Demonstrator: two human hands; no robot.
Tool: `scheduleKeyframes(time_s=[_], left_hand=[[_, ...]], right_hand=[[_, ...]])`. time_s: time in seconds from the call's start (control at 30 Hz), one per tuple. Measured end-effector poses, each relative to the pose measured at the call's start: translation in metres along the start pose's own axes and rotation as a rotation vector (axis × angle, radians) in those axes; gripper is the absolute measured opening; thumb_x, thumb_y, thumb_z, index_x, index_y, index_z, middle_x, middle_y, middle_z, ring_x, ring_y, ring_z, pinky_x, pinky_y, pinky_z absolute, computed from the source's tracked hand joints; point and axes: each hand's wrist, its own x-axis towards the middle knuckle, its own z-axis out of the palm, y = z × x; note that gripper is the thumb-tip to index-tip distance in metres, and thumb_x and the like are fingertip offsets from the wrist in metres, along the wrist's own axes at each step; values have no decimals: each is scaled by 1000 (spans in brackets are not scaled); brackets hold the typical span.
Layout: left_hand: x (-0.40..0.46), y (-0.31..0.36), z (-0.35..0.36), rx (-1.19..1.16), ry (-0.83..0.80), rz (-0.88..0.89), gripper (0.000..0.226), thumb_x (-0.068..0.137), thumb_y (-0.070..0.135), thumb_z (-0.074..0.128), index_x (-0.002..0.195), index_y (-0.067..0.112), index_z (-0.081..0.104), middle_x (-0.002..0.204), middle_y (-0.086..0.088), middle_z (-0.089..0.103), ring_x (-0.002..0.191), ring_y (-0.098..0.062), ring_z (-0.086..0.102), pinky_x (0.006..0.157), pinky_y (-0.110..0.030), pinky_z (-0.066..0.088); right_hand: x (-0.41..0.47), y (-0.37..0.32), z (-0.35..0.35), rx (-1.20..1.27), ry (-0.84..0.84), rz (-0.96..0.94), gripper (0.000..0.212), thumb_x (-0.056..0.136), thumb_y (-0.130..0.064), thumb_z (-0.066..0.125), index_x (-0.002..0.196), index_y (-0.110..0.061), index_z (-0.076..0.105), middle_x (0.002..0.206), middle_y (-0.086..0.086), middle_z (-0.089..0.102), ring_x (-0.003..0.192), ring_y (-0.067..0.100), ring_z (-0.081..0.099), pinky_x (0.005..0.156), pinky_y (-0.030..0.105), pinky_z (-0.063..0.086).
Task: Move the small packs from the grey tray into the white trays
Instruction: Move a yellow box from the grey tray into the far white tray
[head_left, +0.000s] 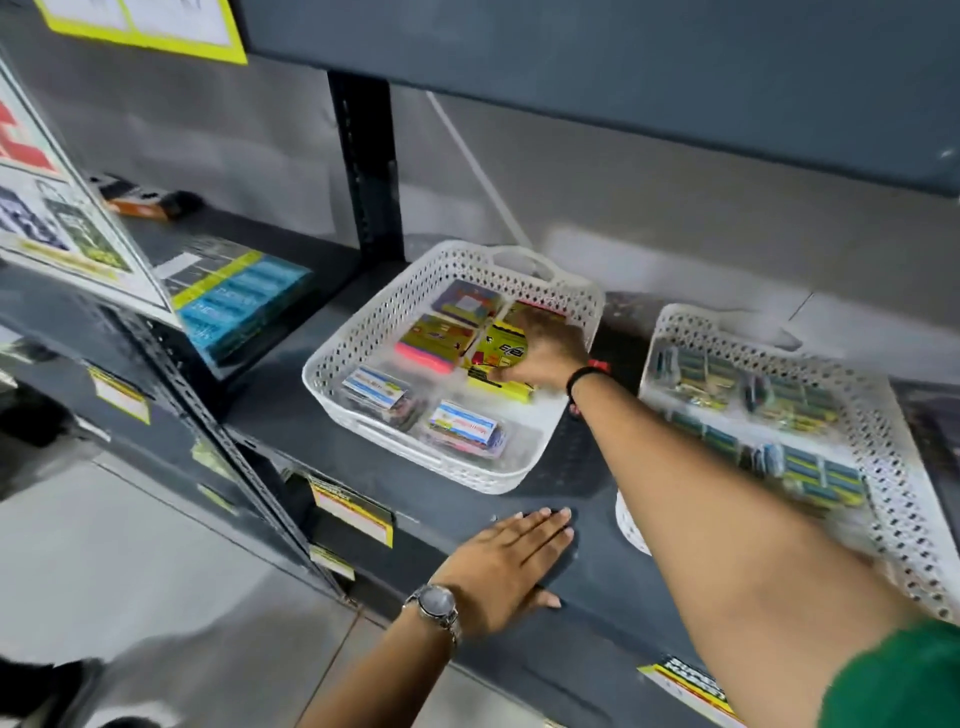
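Right hand (545, 353) (blurred) — perhaps gripping pack (501, 349).

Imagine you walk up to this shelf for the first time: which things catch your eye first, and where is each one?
First, the right hand reaching into the left white tray on the dark shelf, its fingers on a bright yellow pack among other colourful packs. Next, the left hand, lying flat on the shelf's front edge, with a wristwatch at the wrist. To the right, a second white tray holds rows of green packs.
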Motion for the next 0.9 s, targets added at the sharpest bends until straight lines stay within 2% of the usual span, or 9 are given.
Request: scheduleKeyframes(time_s=[0.2, 0.43, 0.6, 0.67, 0.7, 0.73, 0.8, 0.87, 0.9], left_hand=[[-2, -1, 1, 76, 29, 24, 59, 85, 56, 23, 127, 18, 39, 132, 6, 58, 119, -8, 56, 103, -23, 32], [-4, 3, -11, 52, -101, -47, 62, 96, 46, -6, 129, 18, 38, 134, 5, 56, 120, -9, 55, 98, -24, 44], [-5, 5, -26, 92, -166, -56, 71, 95, 46, -11, 133, 20, 43, 138, 4, 52, 125, -10, 52, 102, -23, 40], [-4, 14, -43, 20, -173, -15, 67, 95, 53, 3, 143, 20, 35, 151, 1, 33, 138, -15, 34, 113, -27, 25], [-4, 16, -60, -119, -268, -23, 59, 96, 53, 18, 145, 21, 32, 153, 2, 30, 139, -15, 31, 114, -26, 23], [-3, 16, -81, -265, -324, -50, 56, 95, 51, 31, 142, 21, 37, 148, 1, 39, 133, -14, 39, 110, -23, 29], [4, 1, -128, -408, -208, -84, 53, 87, 45, 39, 128, 16, 55, 120, 5, 63, 102, -5, 60, 89, -11, 40], [15, -30, -168, -385, -25, -108, 44, 86, 35, 45, 117, 11, 63, 101, 7, 65, 79, -1, 61, 74, -6, 42], [23, -50, -181, -311, 23, -151, 37, 89, 30, 49, 117, 9, 64, 105, 2, 67, 82, -8, 63, 77, -12, 46]], right_hand=[[6, 0, 5, -134, -65, -9, 81, 73, -56, 64, 138, -17, 37, 147, 6, 40, 134, 25, 37, 105, 36, 30], [8, 6, 3, -133, -110, 0, 79, 74, -59, 61, 137, -18, 38, 147, 5, 38, 134, 27, 37, 108, 43, 32], [4, 21, -12, 79, -47, -13, 38, 84, -25, 64, 114, -4, 57, 126, 16, 56, 114, 29, 53, 83, 26, 40], [-1, 28, -15, 89, -58, -27, 32, 84, -17, 63, 110, 0, 58, 123, 18, 57, 112, 30, 54, 81, 26, 40], [-4, 29, -15, 86, -72, -34, 33, 83, -18, 64, 111, 0, 57, 124, 18, 57, 112, 30, 54, 85, 28, 43], [-7, 29, -14, 71, -87, -46, 36, 82, -19, 65, 112, 0, 58, 124, 18, 58, 113, 30, 54, 90, 31, 45], [-11, 27, -10, -1, -119, -83, 43, 80, -25, 68, 113, 0, 60, 122, 18, 61, 111, 31, 57, 95, 35, 48], [-14, 26, -4, -71, -130, -85, 44, 76, -33, 69, 105, 0, 62, 115, 18, 64, 106, 32, 59, 91, 35, 50], [-15, 25, -2, -112, -131, -86, 44, 75, -36, 69, 99, -1, 61, 112, 18, 64, 106, 32, 58, 90, 34, 46]])
